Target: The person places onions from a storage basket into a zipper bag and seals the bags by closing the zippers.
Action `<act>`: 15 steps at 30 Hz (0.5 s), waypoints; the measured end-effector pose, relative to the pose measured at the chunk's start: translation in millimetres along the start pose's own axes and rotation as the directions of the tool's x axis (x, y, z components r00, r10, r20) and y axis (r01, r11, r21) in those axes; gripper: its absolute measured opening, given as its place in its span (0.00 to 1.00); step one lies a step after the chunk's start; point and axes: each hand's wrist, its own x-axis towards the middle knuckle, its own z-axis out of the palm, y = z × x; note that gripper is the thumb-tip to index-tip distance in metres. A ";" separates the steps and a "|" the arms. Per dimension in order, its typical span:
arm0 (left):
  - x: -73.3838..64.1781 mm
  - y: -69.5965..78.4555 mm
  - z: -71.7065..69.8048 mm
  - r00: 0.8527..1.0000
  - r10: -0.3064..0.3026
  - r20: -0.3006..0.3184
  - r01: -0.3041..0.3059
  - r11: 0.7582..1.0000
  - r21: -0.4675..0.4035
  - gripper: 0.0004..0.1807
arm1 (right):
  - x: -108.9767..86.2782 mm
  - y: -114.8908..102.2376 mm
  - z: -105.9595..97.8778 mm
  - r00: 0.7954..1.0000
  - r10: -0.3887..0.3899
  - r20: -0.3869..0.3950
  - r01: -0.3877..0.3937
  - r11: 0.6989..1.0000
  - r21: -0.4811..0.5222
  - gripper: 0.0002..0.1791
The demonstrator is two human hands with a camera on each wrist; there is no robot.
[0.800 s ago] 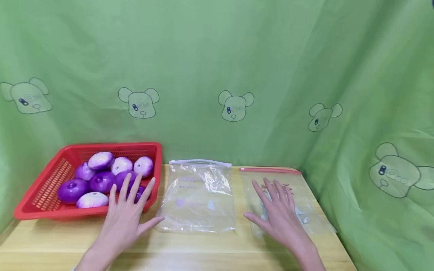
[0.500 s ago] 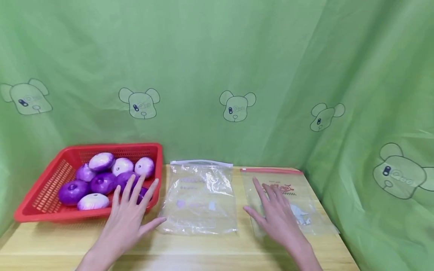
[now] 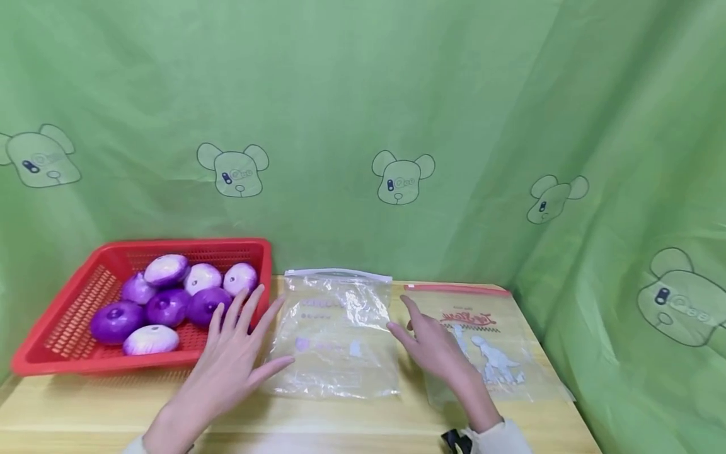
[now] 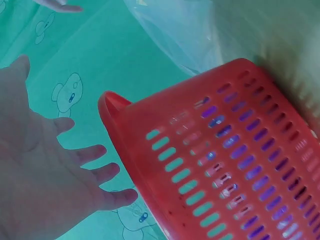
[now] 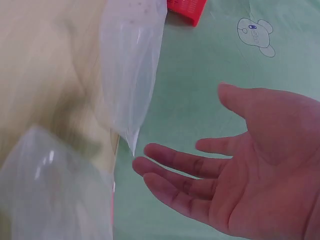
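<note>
Bare left hand (image 3: 229,369) wide, bare right hand (image 3: 437,347) loose

A flat, creased, white-zipped bag (image 3: 334,337) of shiny clear plastic lies on the pale wooden table (image 3: 323,429), between a red perforated plastic basket (image 3: 108,365) of round purple-and-white onions (image 3: 170,307) and a red-zipped bag (image 3: 499,353) of clear, printed plastic. The left hand hovers, fingers fanned, near the basket; the right, gripping nothing, bends its fingers slightly beside the white-zipped bag
</note>
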 end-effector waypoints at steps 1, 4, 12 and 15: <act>1.9 1.3 0.2 1.000 -0.002 0.007 0.002 1.000 -0.001 0.51 | 2.0 -0.6 2.4 1.000 0.004 0.013 -0.004 1.000 0.004 0.44; 7.2 5.8 1.3 1.000 -0.007 0.024 0.007 1.000 -0.005 0.50 | 6.8 -1.5 7.9 1.000 0.006 0.025 -0.006 1.000 0.001 0.44; 24.6 20.2 7.6 0.999 0.032 0.040 -0.030 0.999 -0.039 0.46 | 16.3 13.9 9.6 0.995 0.087 -0.058 -0.099 0.964 -0.249 0.45; 31.0 28.4 11.1 0.997 0.058 0.044 -0.055 0.997 -0.056 0.43 | 15.6 28.3 12.8 0.970 0.244 0.009 -0.229 0.921 -0.316 0.48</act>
